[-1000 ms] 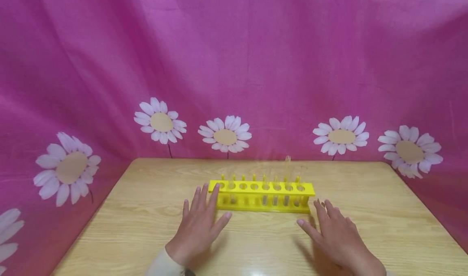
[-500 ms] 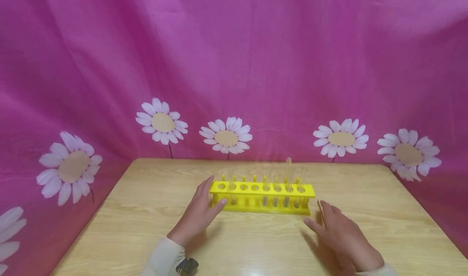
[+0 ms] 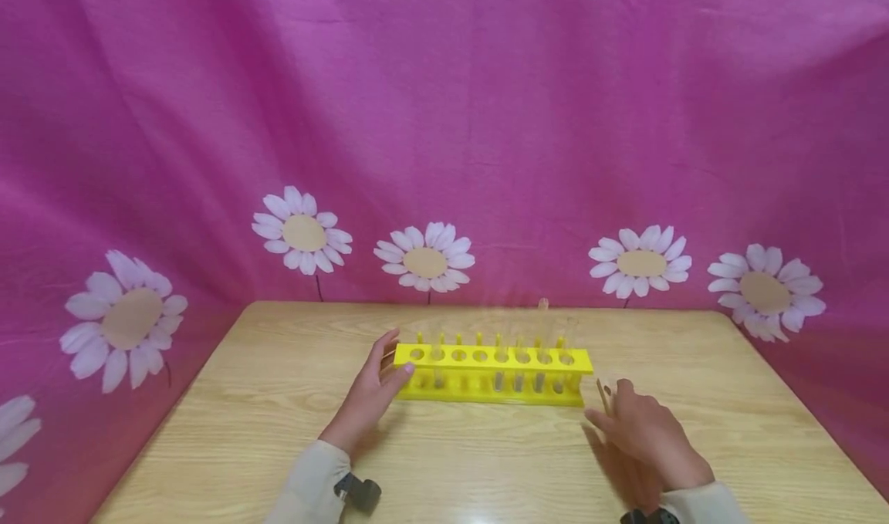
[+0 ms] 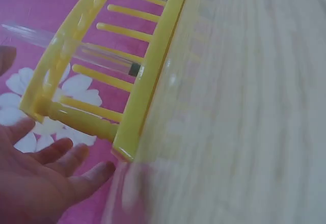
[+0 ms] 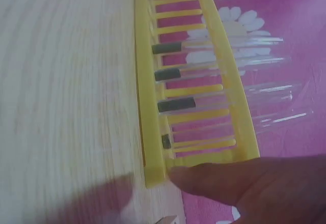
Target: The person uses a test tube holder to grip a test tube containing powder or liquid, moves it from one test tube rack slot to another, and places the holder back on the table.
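Note:
A yellow test tube rack [image 3: 430, 397] stands on the table, several clear test tubes [image 3: 545, 325] upright in its holes. One tube [image 4: 102, 56] is near the left end and the others are toward the right; dark grey matter fills their lower ends. My left hand [image 3: 364, 400] is at the rack's left end, thumb before the top plate, fingers behind; the left wrist view shows those fingers [image 4: 61, 158] loosely extended. Beyond the rack's right end, my right hand [image 3: 649, 431] reaches over a thin brown, wooden-looking thing [image 3: 602, 397], mostly hidden by it. Whether it touches that thing is unclear.
The pale wood-grain table [image 3: 305, 339] extends around the rack. Pink cloth [image 3: 486, 123] printed with white daisies encloses the back and sides. Dark straps with small devices [image 3: 361, 495] are on the wrists, over light sleeves [image 3: 309, 481].
The left hand has shifted from in front of the rack's left end to around that end, its thumb in front. The right hand has turned, its fingers drawing in. The rack stays in place.

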Demonstrator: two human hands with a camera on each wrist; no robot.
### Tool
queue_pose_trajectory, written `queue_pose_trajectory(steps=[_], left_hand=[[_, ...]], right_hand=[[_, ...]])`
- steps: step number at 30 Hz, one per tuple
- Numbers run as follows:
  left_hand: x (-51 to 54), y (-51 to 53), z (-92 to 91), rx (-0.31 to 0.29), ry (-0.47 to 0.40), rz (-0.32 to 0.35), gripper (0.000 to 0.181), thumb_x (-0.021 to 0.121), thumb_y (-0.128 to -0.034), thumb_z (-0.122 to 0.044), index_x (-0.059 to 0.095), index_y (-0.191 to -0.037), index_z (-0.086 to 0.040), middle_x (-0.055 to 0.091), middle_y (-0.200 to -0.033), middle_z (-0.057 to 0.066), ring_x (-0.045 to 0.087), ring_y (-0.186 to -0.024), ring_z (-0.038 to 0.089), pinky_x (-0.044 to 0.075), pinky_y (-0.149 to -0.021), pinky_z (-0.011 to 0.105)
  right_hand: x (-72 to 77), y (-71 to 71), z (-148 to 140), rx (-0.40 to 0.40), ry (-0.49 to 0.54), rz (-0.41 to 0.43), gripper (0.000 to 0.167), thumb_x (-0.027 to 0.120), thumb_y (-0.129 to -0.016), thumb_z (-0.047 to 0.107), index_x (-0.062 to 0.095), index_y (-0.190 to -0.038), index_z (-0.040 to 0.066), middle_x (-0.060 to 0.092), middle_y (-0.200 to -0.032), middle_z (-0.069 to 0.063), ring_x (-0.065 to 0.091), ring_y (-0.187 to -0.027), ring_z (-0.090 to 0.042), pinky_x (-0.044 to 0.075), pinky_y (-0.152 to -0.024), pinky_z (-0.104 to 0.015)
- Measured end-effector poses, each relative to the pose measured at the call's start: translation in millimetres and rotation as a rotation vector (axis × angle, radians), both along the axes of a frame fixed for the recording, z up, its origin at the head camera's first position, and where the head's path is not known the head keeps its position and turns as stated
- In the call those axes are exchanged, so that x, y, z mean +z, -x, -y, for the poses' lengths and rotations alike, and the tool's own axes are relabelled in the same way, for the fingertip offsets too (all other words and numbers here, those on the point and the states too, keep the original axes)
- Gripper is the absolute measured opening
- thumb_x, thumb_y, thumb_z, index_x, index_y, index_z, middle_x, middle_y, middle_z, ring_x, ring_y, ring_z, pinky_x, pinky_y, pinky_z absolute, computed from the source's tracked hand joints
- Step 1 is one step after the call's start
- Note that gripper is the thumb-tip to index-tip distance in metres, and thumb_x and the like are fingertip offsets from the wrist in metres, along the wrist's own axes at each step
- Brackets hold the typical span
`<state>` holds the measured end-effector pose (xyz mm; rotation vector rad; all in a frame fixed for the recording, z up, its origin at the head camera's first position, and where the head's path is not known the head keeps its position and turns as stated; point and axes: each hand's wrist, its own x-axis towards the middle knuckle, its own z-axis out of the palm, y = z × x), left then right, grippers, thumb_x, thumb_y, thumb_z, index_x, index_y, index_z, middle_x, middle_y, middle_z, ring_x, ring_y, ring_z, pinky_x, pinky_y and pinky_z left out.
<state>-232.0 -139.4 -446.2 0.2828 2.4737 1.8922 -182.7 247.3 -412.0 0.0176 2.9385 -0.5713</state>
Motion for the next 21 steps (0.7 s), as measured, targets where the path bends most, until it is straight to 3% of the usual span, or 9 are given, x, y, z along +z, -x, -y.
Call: queue_pose_trajectory(steps=[5,10,21], left_hand=[[-5.3,4.1,0.5,-0.008,-0.076,0.028,0.062,0.06,-0.0946,-0.041,0.03,-0.149,-0.031,0.03,-0.152,0.008,0.029,-0.141,0.031,0.027,-0.113,0.049],[-10.3,9.3,2.5,-0.01,-0.127,0.045,0.056,0.06,-0.0938,-0.044,0.037,-0.144,-0.035,0.032,-0.15,0.008,0.03,-0.14,0.03,0.027,-0.113,0.048],[-23.2,13.8,5.5,-0.031,-0.162,0.05,0.051,0.056,-0.0961,-0.043,0.04,-0.143,-0.034,0.029,-0.155,0.002,0.022,-0.144,0.028,0.018,-0.116,0.051]], right_hand=[[3.1,4.5,-6,-0.048,-0.004,0.068,0.046,0.068,-0.087,0.041,0.055,-0.09,-0.003,0.051,-0.069,-0.008,0.048,-0.061,-0.021,0.038,-0.053,-0.031],[9.0,10.9,-11,-0.08,0.015,0.117,0.036,0.071,-0.086,0.035,0.064,-0.083,0.0,0.055,-0.069,-0.006,0.05,-0.063,-0.021,0.04,-0.056,-0.03],[4.3,10.5,-15,-0.066,0.001,0.045,0.032,0.074,-0.083,0.03,0.066,-0.082,0.0,0.056,-0.068,-0.004,0.05,-0.064,-0.02,0.041,-0.056,-0.03]])
